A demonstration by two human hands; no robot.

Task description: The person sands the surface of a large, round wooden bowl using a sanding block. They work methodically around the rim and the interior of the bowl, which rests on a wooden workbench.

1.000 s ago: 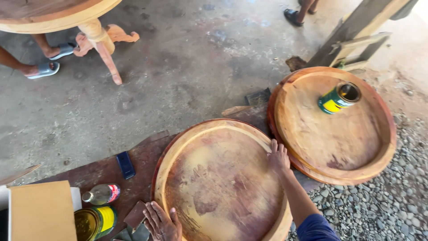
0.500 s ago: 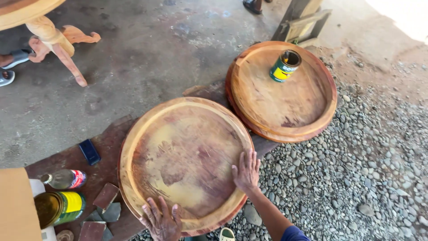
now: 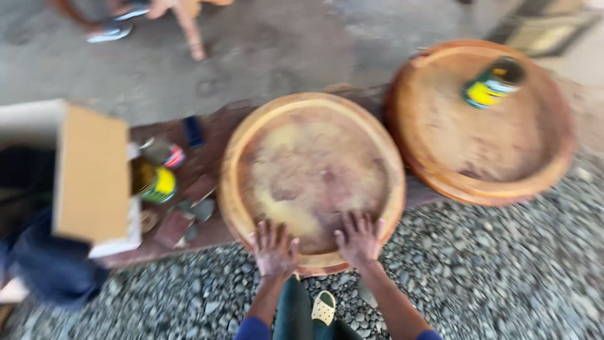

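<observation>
A large round wooden tray lies flat in the middle of the head view, on a dark board at the edge of the gravel. My left hand rests flat on its near rim, fingers spread. My right hand lies flat just inside the near rim, fingers spread too. Neither hand holds anything. A second round wooden tray sits to the right, with a yellow-and-green tin can lying on it. The frame is blurred.
A cardboard box stands at the left, with a yellow-green can, a small bottle and sandpaper scraps beside it. Gravel covers the near ground. A table leg and another person's sandalled foot are at the top.
My right hand slid from the tray's right rim round to the near rim, beside the left hand. The view swung so the tray now sits centred and closer.
</observation>
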